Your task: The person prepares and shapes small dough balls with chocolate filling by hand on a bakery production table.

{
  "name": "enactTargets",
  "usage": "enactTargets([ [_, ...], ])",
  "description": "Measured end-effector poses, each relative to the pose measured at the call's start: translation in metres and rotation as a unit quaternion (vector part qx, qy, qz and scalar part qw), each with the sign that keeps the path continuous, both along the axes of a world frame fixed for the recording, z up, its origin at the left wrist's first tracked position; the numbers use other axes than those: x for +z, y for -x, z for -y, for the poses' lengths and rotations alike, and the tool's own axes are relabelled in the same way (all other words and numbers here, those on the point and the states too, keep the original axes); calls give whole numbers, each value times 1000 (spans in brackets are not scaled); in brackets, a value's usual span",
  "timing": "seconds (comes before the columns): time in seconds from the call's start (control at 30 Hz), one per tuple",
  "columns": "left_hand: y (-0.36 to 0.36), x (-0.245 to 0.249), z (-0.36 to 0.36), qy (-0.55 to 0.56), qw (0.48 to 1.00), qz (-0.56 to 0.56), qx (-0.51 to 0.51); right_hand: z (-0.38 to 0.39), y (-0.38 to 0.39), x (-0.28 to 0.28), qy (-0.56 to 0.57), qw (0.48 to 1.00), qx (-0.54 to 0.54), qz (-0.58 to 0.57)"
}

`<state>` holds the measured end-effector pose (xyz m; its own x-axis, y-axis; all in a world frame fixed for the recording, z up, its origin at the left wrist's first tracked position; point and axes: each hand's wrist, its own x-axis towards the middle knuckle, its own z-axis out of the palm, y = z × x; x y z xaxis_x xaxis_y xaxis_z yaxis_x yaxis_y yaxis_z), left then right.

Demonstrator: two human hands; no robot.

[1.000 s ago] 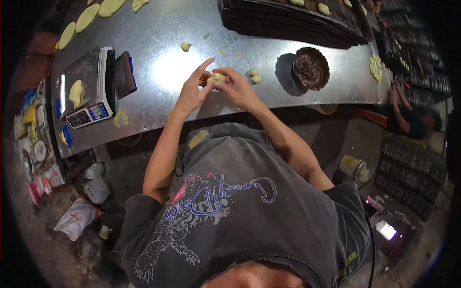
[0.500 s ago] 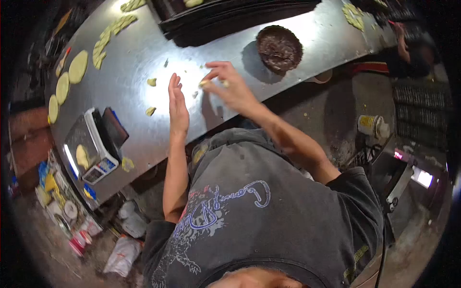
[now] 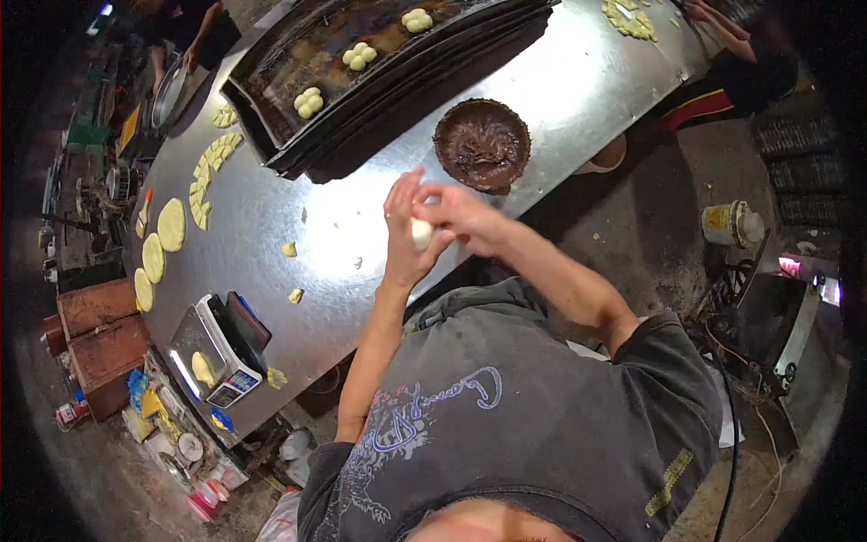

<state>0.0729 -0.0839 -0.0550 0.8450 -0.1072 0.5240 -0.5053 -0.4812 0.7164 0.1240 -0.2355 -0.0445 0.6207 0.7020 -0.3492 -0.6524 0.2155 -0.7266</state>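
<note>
My left hand (image 3: pixel 404 237) is raised over the near edge of the metal table, its fingers upright and cupped against a pale dough ball (image 3: pixel 422 234). From the other side my right hand (image 3: pixel 468 221) curls its fingers and thumb around the same ball, so part of it is hidden. Just beyond my hands sits a round pan of dark brown filling (image 3: pixel 482 144). To the left, small dough scraps (image 3: pixel 289 249) lie on the metal table (image 3: pixel 316 312).
Stacked dark trays (image 3: pixel 334 86) hold clustered dough balls (image 3: pixel 359 56) at the back. A digital scale (image 3: pixel 221 357) bears a dough piece (image 3: pixel 203 369). Flattened dough rounds (image 3: pixel 171 225) and cut dough strips (image 3: pixel 206 181) lie left. Another person's arm (image 3: pixel 722 27) is at far right.
My hands have come together around the dough ball; earlier they were apart, the left open and the right pinching a small piece. The view has shifted, showing more of the trays.
</note>
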Motion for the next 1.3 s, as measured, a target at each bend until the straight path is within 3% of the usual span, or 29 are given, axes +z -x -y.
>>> enactTargets([
  [0.03,2,-2,8,-7,998,-62,3,16,-22,-7,9,990,6,137],
  [0.07,6,-3,16,-12,992,-124,6,31,-47,-20,122,976,-28,179],
  [0.1,12,-3,24,27,977,-207,31,44,-69,-22,123,966,-87,210],
  [0.13,17,-6,24,47,958,-283,14,55,-104,-76,225,913,-153,303],
  [0.17,20,-13,18,68,933,-353,-4,67,-119,-72,361,838,-188,362],
  [0.2,23,-18,13,88,903,-419,-21,76,-131,-86,354,811,-214,413],
  [0.27,29,-22,12,49,933,-357,11,83,-151,-108,464,713,-119,512],
  [0.37,43,-25,8,87,931,-346,77,86,-153,-159,489,647,-15,585],
  [0.47,50,-32,0,165,916,-343,129,83,-158,-137,506,687,-53,519],
  [0.57,54,-29,-6,272,885,-343,158,88,-168,-125,382,871,-79,298],
  [0.67,54,-16,-9,350,864,-330,151,76,-151,-112,156,985,-72,34],
  [0.73,52,-9,-11,320,884,-309,143,40,-111,-69,-11,999,-5,-41],
  [0.83,52,-8,-13,271,916,-251,155,-20,-46,-19,-136,977,59,-152],
  [0.9,61,0,-30,257,899,-289,207,-56,-11,-19,-195,959,58,-195],
  [0.93,63,3,-42,247,891,-305,229,-74,2,-7,-179,969,43,-163],
  [0.97,62,1,-45,347,885,-191,246,-90,15,5,-165,977,26,-130],
  [1.03,75,6,-64,380,861,-194,278,-115,32,9,-140,988,7,-58],
  [1.17,96,15,-92,439,825,-194,298,-149,50,18,2,970,22,242],
  [1.27,116,21,-112,462,826,-190,262,-155,59,31,104,931,138,322],
  [1.3,122,25,-119,451,836,-183,253,-156,59,38,82,949,191,239],
])
